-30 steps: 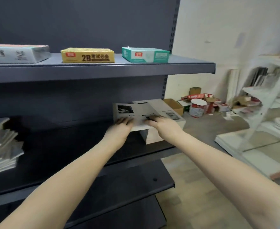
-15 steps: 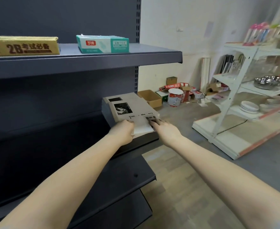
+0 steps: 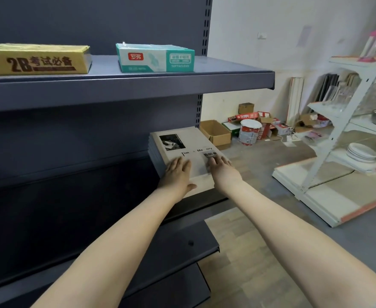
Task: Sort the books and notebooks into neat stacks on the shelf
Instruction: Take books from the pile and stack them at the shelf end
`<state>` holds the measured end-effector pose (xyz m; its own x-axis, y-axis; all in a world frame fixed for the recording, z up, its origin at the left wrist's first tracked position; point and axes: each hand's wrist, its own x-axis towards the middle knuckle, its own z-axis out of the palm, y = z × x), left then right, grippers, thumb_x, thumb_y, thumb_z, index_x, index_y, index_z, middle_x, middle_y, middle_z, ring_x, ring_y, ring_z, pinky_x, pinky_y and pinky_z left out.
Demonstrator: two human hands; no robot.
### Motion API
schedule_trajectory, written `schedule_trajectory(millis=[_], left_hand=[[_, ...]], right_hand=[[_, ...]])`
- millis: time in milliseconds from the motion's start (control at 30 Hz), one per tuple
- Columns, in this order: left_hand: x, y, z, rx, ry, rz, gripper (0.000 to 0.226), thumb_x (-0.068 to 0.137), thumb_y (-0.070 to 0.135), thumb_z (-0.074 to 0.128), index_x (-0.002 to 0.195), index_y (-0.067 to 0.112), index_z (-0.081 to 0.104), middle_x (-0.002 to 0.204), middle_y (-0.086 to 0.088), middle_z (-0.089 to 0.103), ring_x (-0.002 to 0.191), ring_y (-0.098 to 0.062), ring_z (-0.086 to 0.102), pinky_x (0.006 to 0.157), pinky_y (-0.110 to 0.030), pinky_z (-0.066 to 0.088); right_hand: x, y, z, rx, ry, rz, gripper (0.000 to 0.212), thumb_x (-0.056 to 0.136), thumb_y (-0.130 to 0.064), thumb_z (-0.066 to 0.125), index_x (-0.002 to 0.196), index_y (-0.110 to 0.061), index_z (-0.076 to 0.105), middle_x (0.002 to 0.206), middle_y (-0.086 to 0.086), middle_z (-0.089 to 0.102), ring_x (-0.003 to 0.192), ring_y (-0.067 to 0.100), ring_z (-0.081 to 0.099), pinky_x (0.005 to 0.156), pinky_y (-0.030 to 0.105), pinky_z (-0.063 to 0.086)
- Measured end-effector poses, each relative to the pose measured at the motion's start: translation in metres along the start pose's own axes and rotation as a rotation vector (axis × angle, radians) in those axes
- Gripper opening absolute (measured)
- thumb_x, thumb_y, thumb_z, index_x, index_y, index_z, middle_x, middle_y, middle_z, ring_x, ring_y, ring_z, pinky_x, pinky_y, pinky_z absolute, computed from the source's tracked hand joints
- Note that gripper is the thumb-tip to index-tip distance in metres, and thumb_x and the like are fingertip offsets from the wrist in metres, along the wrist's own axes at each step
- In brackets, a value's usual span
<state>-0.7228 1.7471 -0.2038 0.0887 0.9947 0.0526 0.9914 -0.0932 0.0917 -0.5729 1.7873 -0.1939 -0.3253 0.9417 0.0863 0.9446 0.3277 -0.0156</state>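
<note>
A stack of beige notebooks (image 3: 182,143) with a black photo and the words "Time Memory" on the top cover lies at the right end of the dark middle shelf (image 3: 204,200). My left hand (image 3: 178,174) rests flat on the near left part of the top cover, fingers straight. My right hand (image 3: 219,167) lies flat on the near right part, its fingertips over a small grey picture. Both palms press down on the stack.
On the upper shelf (image 3: 138,85) stand a yellow box (image 3: 36,61) and a teal tissue pack (image 3: 156,57). Cardboard boxes (image 3: 215,132) and a paint bucket (image 3: 249,132) sit on the floor beyond. A white rack (image 3: 338,134) with plates (image 3: 361,152) stands to the right.
The top notebook has been laid square on the stack. My left hand opened from a curled grip to flat on the cover. The view shifted right.
</note>
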Motion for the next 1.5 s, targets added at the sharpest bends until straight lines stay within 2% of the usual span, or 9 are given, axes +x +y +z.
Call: schedule_trajectory(millis=[200,367,667,833,900,1000,1133,1333,1500], left_hand=[[0.011,-0.002,0.003,-0.025,0.054,-0.026,0.075,0.094,0.042,0.048,0.150,0.011,0.008,0.158,-0.011,0.002,0.145,-0.028,-0.003,0.119,-0.043,-0.001],[0.019,-0.006,0.002,-0.011,0.080,-0.025,0.078,0.092,0.046,0.051,0.150,0.012,0.011,0.158,-0.013,0.005,0.145,-0.029,0.000,0.116,-0.044,-0.001],[0.025,-0.005,0.010,-0.041,0.143,-0.026,0.078,0.090,0.055,0.046,0.147,0.009,0.020,0.155,-0.017,0.013,0.144,-0.031,0.005,0.116,-0.043,0.011],[0.023,-0.003,0.007,-0.014,0.149,-0.034,0.070,0.096,0.053,0.032,0.148,0.010,0.020,0.156,-0.016,0.013,0.145,-0.029,0.005,0.114,-0.044,0.010],[0.022,-0.003,0.006,-0.010,0.138,-0.036,0.068,0.096,0.052,0.030,0.148,0.010,0.020,0.156,-0.016,0.012,0.145,-0.029,0.005,0.114,-0.046,0.010],[0.022,-0.004,0.005,-0.015,0.102,-0.029,0.067,0.097,0.051,0.028,0.149,0.010,0.018,0.157,-0.017,0.009,0.145,-0.030,0.002,0.115,-0.048,0.008],[0.020,-0.004,0.004,-0.017,0.054,-0.027,0.065,0.098,0.049,0.026,0.150,0.012,0.014,0.157,-0.017,0.003,0.145,-0.030,-0.003,0.115,-0.050,0.004],[0.021,-0.005,0.006,-0.010,0.045,-0.032,0.064,0.099,0.049,0.024,0.150,0.013,0.013,0.158,-0.016,0.003,0.145,-0.029,-0.003,0.115,-0.051,0.004],[0.023,-0.006,0.009,0.013,0.055,-0.028,0.065,0.098,0.049,0.024,0.151,0.012,0.013,0.157,-0.017,0.004,0.145,-0.030,-0.002,0.115,-0.053,0.006]], right_hand=[[0.015,0.001,0.009,-0.014,0.034,-0.038,0.068,0.077,0.000,0.061,0.136,-0.008,0.029,0.150,0.016,0.024,0.141,0.032,0.018,0.117,0.040,0.019],[0.024,-0.002,0.011,-0.067,0.008,-0.017,0.074,0.079,-0.005,0.060,0.141,-0.004,0.020,0.152,0.019,0.017,0.143,0.035,0.012,0.118,0.042,0.013],[0.030,0.000,0.014,-0.037,0.033,-0.024,0.077,0.077,-0.008,0.062,0.142,-0.007,0.020,0.152,0.017,0.018,0.143,0.035,0.010,0.118,0.044,0.012],[0.028,-0.002,0.013,-0.035,-0.039,0.042,0.071,0.083,-0.014,0.055,0.143,-0.015,0.016,0.156,0.011,0.008,0.138,0.054,0.001,0.113,0.060,0.005],[0.027,-0.001,0.013,-0.031,-0.042,0.051,0.070,0.084,-0.016,0.053,0.144,-0.018,0.016,0.157,0.008,0.008,0.136,0.055,0.008,0.113,0.060,0.012],[0.026,0.001,0.011,-0.063,-0.028,0.030,0.071,0.083,-0.016,0.053,0.143,-0.018,0.015,0.156,0.009,0.011,0.130,0.052,0.023,0.109,0.052,0.026],[0.025,0.002,0.011,-0.109,-0.017,0.022,0.069,0.082,-0.017,0.056,0.140,-0.017,0.018,0.153,0.010,0.016,0.125,0.049,0.031,0.103,0.048,0.036],[0.027,0.004,0.011,-0.135,-0.026,0.020,0.071,0.082,-0.018,0.057,0.140,-0.017,0.017,0.153,0.011,0.016,0.124,0.048,0.033,0.098,0.046,0.039],[0.027,0.004,0.014,-0.105,-0.011,0.030,0.073,0.081,-0.020,0.057,0.141,-0.018,0.017,0.153,0.011,0.015,0.124,0.048,0.032,0.101,0.048,0.038]])
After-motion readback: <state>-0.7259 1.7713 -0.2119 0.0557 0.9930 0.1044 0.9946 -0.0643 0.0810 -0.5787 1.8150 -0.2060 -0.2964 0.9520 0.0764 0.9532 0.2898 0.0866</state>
